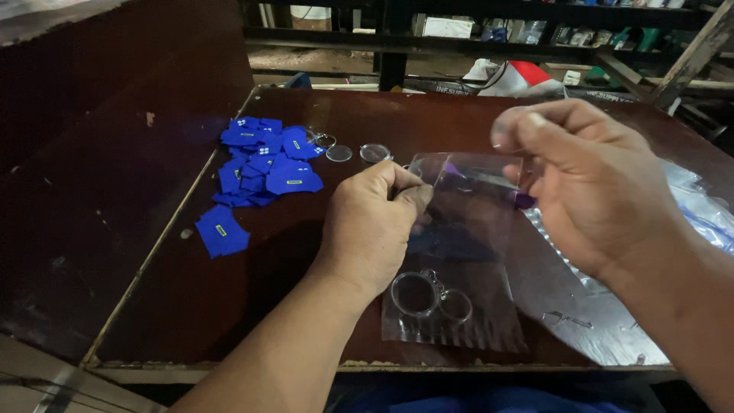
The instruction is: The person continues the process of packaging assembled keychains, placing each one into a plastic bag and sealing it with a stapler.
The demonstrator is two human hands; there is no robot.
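My left hand [372, 222] pinches the upper left edge of a clear plastic bag [466, 252] held over a dark wooden table [252, 283]. My right hand [592, 183] grips the bag's upper right edge, thumb and fingers closed on the film. Inside the bag's lower part lie a clear round keyring piece [417, 294] with a small chain and a second ring. A dark blue shape shows through the film near the middle.
A heap of blue shirt-shaped cut-outs [264, 160] lies at the table's left, one apart [222, 231]. Clear discs [339, 153] and a ring sit beside the heap. More clear bags [699, 206] lie at the right. Shelves with clutter stand behind.
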